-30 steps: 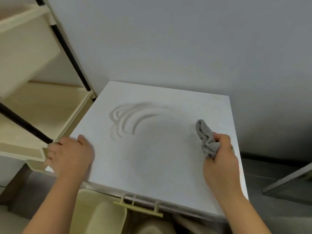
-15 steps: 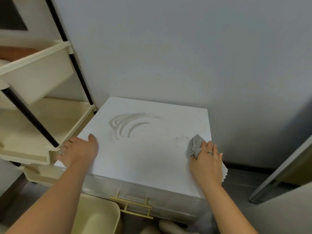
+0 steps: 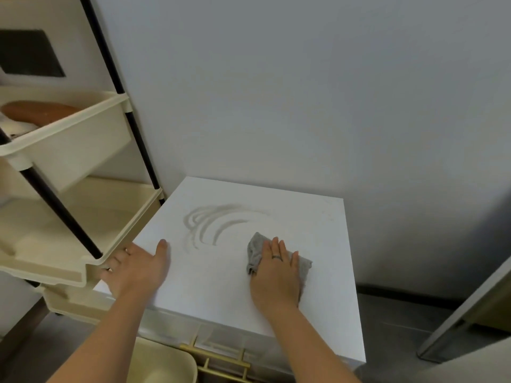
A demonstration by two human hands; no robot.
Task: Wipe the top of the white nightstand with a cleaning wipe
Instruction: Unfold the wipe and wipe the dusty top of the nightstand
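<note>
Right hand point(image 3: 278, 275) spread flat, pressing crumpled grey cleaning wipe point(image 3: 255, 251) on white square nightstand top point(image 3: 326, 244); left hand point(image 3: 138, 269) open, bracing edge; sweep firmly through curved grey smears point(image 3: 213, 225).

Grey wipe point(image 3: 303, 265): middle hidden under right hand point(image 3: 276, 283). Left hand point(image 3: 135, 272): fingertips hidden over nightstand point(image 3: 318, 230) edge. Cream bin point(image 3: 163, 366): cut off below.

Right hand point(image 3: 276, 277) presses grey wipe point(image 3: 255, 251) flat on white nightstand point(image 3: 326, 244).
</note>
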